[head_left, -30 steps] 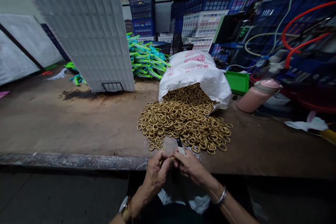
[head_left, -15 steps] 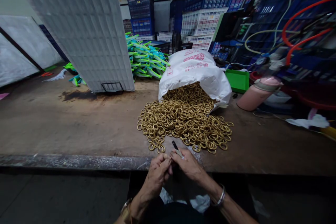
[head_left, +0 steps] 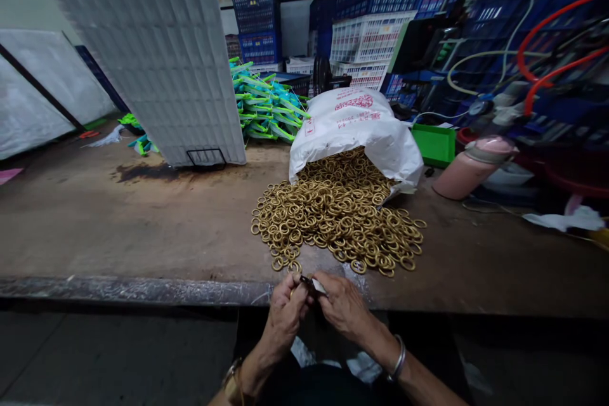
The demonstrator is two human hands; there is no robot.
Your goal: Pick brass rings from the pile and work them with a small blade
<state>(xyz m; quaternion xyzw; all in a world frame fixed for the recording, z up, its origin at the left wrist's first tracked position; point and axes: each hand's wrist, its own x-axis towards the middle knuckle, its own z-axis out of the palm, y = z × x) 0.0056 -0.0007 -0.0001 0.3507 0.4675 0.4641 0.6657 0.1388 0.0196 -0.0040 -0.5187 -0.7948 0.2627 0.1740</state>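
A heap of gold metal rings (head_left: 335, 219) spills from a white sack (head_left: 354, 127) lying on its side on the brown workbench (head_left: 143, 228). Both my hands meet just below the heap at the bench's near edge. My left hand (head_left: 285, 311) is closed in a pinch, apparently on one ring, though the ring is mostly hidden. My right hand (head_left: 345, 304) is closed on a small blade (head_left: 311, 283) whose tip points left toward my left fingers. Nothing separates the two hands.
A tall white gridded tray (head_left: 152, 57) stands upright at the back left. Green and blue plastic parts (head_left: 264, 104) lie behind it. A green bin (head_left: 432, 144), a pink bottle (head_left: 469, 168), hoses and stacked blue and white crates (head_left: 366, 38) crowd the right and back.
The blade pointed up toward the heap a second ago; it has tipped down and left onto my left fingers. Both hands have stayed at the bench edge.
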